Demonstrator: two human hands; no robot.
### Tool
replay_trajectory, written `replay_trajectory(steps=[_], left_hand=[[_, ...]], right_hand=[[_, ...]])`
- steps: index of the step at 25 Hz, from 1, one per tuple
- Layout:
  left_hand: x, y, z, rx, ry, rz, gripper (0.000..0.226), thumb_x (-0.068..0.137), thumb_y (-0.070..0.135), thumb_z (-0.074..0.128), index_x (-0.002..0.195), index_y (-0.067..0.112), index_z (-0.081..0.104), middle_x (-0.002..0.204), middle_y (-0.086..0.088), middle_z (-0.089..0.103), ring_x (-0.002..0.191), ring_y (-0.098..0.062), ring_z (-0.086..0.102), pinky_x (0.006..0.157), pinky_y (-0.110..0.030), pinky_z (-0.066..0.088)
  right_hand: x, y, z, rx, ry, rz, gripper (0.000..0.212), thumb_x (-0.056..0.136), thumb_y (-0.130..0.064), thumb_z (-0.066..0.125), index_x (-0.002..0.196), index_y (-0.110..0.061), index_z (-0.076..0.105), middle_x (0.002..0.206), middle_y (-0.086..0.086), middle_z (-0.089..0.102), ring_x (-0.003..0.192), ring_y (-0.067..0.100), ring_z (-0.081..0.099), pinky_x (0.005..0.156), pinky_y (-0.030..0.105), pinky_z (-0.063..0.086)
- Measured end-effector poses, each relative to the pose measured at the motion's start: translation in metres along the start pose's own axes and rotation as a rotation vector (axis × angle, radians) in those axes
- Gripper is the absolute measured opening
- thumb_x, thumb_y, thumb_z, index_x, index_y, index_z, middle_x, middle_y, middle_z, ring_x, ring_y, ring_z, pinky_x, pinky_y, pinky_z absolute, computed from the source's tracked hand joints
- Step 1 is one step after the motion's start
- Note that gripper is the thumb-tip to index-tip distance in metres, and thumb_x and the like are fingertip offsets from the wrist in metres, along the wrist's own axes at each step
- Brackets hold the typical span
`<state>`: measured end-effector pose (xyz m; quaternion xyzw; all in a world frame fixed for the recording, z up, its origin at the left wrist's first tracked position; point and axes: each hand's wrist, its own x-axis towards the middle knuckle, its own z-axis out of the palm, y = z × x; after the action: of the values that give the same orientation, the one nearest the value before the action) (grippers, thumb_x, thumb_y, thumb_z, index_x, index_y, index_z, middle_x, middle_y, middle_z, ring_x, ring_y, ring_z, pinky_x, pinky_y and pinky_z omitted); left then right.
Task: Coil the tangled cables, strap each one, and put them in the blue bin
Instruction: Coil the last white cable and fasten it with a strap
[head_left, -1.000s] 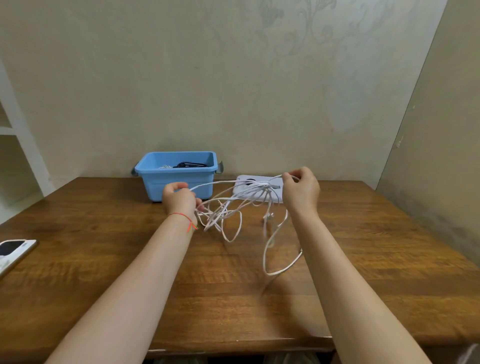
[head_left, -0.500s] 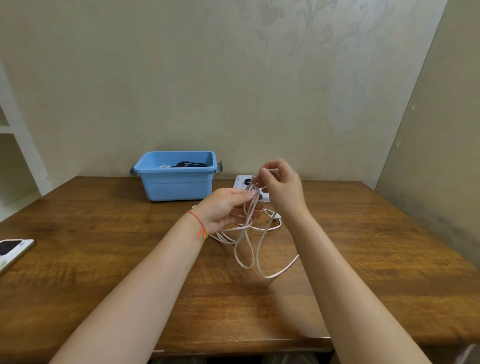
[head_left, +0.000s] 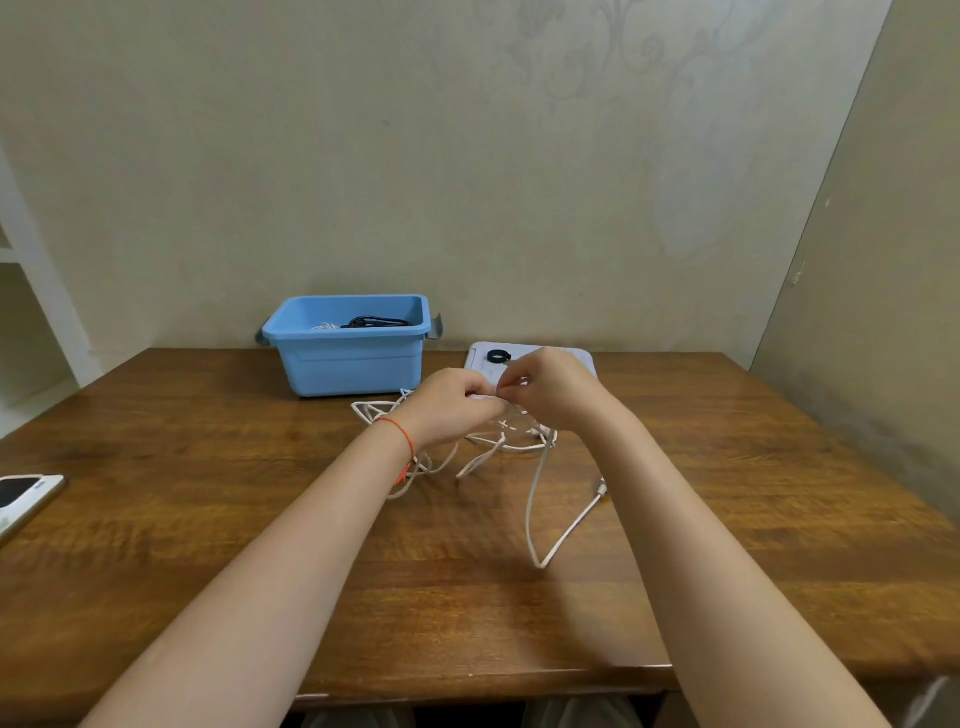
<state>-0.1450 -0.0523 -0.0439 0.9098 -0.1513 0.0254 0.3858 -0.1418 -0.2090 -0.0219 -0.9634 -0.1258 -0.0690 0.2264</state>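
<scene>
We hold the white cable (head_left: 535, 499) with both hands above the middle of the tabletop (head_left: 208, 519), toward its far edge. The left hand (head_left: 452, 402) has its fingers curled around a bundle of strands, and the right hand (head_left: 553, 387) pinches the cable just beside it, so that the two grips almost touch. From this joint grip the cable falls away toward us and downward: one long loop hangs to the near right and rests on the wood, with a connector end lying beside the right forearm, while tangled loops spread left, under the left wrist, toward the blue bin (head_left: 353, 358). The loose length therefore runs mainly from far to near, and the right hand is nearer to it. We judge that the right hand should draw this length up while the left hand keeps the gathered turns. The blue bin stands at the far edge, left of the hands, with a black cable (head_left: 376, 322) already inside. A black strap (head_left: 500, 356) lies on the white pad (head_left: 582, 358) behind the right hand.
</scene>
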Motion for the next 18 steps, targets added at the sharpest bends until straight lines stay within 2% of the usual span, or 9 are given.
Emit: replay_trajectory(steps=[3,4,6,9,11,14,15,18], left_hand=[[-0.001,-0.005,0.001,0.107,-0.092,-0.042,0.045,0.079,0.039,0.080,0.112,0.022,0.056,0.095,0.005,0.059,0.084,-0.011,0.057,0.072,-0.029,0.048],[0.000,-0.007,0.002,0.113,-0.071,-0.027,0.038,0.081,0.038,0.079,0.111,0.023,0.059,0.096,0.005,0.061,0.086,-0.012,0.058,0.073,-0.029,0.049],[0.001,-0.009,0.000,0.016,0.009,-0.012,0.018,0.089,0.036,0.071,0.095,0.018,0.071,0.085,0.003,0.064,0.082,-0.015,0.057,0.066,-0.026,0.044],[0.004,-0.018,-0.002,-0.117,0.099,-0.132,0.031,0.096,0.037,0.061,0.089,0.010,0.074,0.076,-0.001,0.061,0.072,-0.016,0.053,0.060,-0.027,0.039],[0.003,-0.026,-0.003,-0.304,0.055,-0.235,0.033,0.098,0.037,0.058,0.083,0.010,0.069,0.073,-0.002,0.056,0.065,-0.014,0.051,0.054,-0.025,0.038],[0.005,-0.033,-0.003,-0.802,-0.028,-0.386,0.029,0.100,0.032,0.056,0.081,0.011,0.060,0.068,-0.003,0.054,0.052,-0.012,0.052,0.042,-0.019,0.036],[0.006,-0.035,-0.002,-0.935,-0.028,-0.434,0.027,0.101,0.031,0.056,0.084,0.010,0.059,0.064,-0.002,0.051,0.048,-0.010,0.049,0.039,-0.019,0.037],[0.007,-0.033,0.002,-1.067,0.029,-0.504,0.031,0.102,0.033,0.052,0.087,0.007,0.061,0.054,0.001,0.046,0.040,-0.008,0.043,0.037,-0.017,0.035]], right_hand=[[0.002,-0.001,-0.001,0.051,-0.086,-0.008,0.017,0.094,-0.019,0.057,0.092,-0.020,0.074,0.089,0.002,0.068,0.076,0.017,0.056,0.069,0.031,0.045],[0.001,-0.002,-0.001,0.082,-0.112,-0.019,0.015,0.094,-0.019,0.058,0.091,-0.019,0.073,0.087,0.003,0.068,0.073,0.017,0.055,0.066,0.030,0.044],[-0.001,-0.004,-0.001,0.224,-0.110,-0.012,0.008,0.094,-0.019,0.061,0.096,-0.017,0.068,0.075,0.002,0.062,0.063,0.016,0.052,0.056,0.026,0.042],[-0.002,0.000,0.001,0.436,-0.012,0.072,0.024,0.094,-0.018,0.061,0.116,-0.017,0.051,0.077,0.003,0.058,0.056,0.016,0.055,0.044,0.021,0.041],[0.000,0.006,0.001,0.379,0.135,0.133,0.028,0.093,-0.022,0.065,0.115,-0.015,0.049,0.085,0.003,0.058,0.065,0.018,0.057,0.050,0.024,0.042],[0.000,0.014,0.003,0.018,0.354,0.215,0.015,0.090,-0.024,0.065,0.095,-0.014,0.054,0.090,0.000,0.054,0.079,0.022,0.049,0.063,0.032,0.038],[0.001,0.014,0.005,-0.002,0.355,0.219,0.013,0.091,-0.024,0.062,0.088,-0.012,0.057,0.086,0.003,0.057,0.077,0.022,0.050,0.062,0.032,0.040],[0.000,0.004,0.016,0.256,0.223,0.185,0.042,0.099,-0.032,0.050,0.074,-0.003,0.067,0.067,0.012,0.069,0.046,0.014,0.057,0.051,0.026,0.049]])
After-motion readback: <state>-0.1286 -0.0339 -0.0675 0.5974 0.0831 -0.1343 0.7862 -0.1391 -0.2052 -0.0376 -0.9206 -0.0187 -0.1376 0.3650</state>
